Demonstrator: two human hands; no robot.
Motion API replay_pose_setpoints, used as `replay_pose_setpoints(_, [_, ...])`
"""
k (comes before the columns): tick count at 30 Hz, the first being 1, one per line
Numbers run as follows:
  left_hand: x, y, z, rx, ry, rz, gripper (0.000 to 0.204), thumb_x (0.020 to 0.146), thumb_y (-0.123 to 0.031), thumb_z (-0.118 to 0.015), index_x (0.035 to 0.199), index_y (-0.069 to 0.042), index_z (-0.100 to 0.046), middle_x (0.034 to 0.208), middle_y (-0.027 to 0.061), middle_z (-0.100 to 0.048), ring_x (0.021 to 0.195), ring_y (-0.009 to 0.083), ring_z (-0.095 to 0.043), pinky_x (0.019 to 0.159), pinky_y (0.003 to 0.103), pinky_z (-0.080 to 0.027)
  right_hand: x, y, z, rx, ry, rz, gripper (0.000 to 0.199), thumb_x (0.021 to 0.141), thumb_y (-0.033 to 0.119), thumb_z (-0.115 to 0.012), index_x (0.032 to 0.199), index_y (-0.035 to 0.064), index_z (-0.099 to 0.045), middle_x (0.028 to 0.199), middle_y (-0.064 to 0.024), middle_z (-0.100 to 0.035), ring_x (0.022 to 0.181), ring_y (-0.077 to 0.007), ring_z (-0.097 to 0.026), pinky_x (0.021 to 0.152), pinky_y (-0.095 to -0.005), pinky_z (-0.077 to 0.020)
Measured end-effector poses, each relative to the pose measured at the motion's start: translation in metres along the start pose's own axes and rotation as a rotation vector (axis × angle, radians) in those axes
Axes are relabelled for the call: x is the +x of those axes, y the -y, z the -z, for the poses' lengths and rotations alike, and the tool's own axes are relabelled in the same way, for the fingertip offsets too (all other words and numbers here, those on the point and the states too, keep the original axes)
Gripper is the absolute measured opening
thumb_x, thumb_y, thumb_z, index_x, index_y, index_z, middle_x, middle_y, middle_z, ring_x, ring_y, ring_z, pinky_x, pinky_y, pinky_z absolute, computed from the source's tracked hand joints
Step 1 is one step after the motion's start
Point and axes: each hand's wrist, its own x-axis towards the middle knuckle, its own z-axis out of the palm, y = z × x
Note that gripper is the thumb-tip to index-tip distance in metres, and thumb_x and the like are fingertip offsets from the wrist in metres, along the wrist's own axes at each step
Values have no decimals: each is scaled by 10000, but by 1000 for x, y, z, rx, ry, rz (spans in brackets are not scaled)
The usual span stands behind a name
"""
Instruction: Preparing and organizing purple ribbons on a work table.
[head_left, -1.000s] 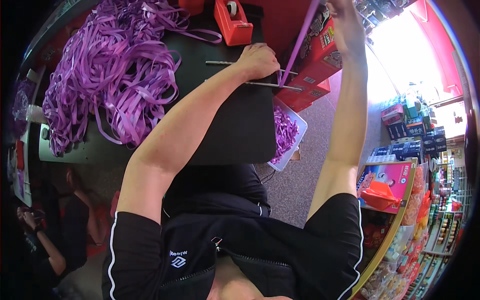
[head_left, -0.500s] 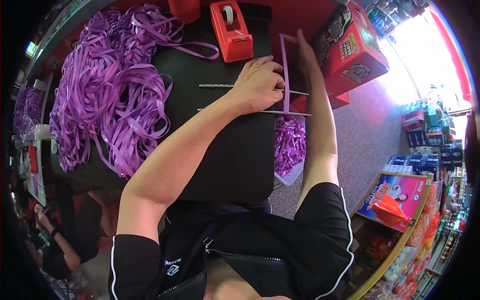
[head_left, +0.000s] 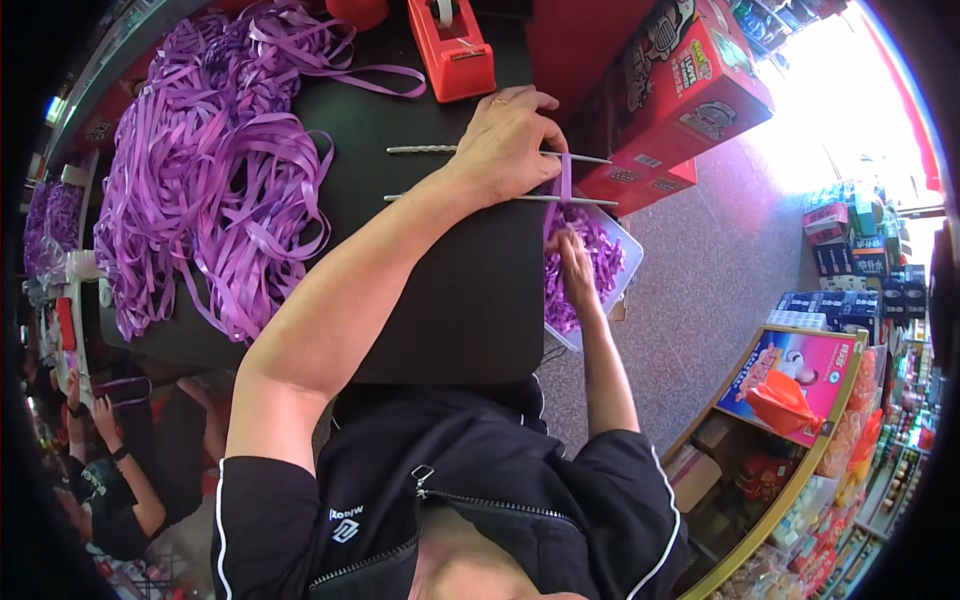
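Two thin metal rods lie side by side across the table's right edge: the upper metal rod has a twisted end, the lower metal rod is plainer. My left hand rests over them with curled fingers, its fingertips at a flat purple ribbon that crosses both rods. Exactly how those fingers grip is partly hidden. Below the rods, my right hand is closed near the ribbon's lower end, above a translucent bin full of cut purple ribbon pieces.
A big tangled pile of purple ribbon covers the left of the black table. A red tape dispenser stands at the back. Red cartons are at right, and a display counter is lower right. Another person sits at left.
My right hand has come down from beyond the rods to over the bin, bringing the ribbon down across them. My left hand stays at the rods. The view has shifted slightly.
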Motion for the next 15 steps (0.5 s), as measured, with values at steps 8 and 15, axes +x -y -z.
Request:
replay_pose_setpoints(8, [5,-2,-4,23,47,-28,209,684,-199,-640,856,-134,-738,1277,102,-544,1270,286,-405,1052,409,-296,-103,102,19,172,-121,61,467,958,390,-435,867,28,-715,885,-55,-494,925,-196,-462,867,-333,-345])
replay_pose_setpoints(15, [4,-1,-6,9,53,-16,206,699,-218,-641,864,-141,-737,1284,102,-539,1282,285,-393,1064,409,-281,-106,161,28,14,-154,252,490,916,492,-470,867,78,-729,876,-57,-510,900,-210,-454,846,-347,-339])
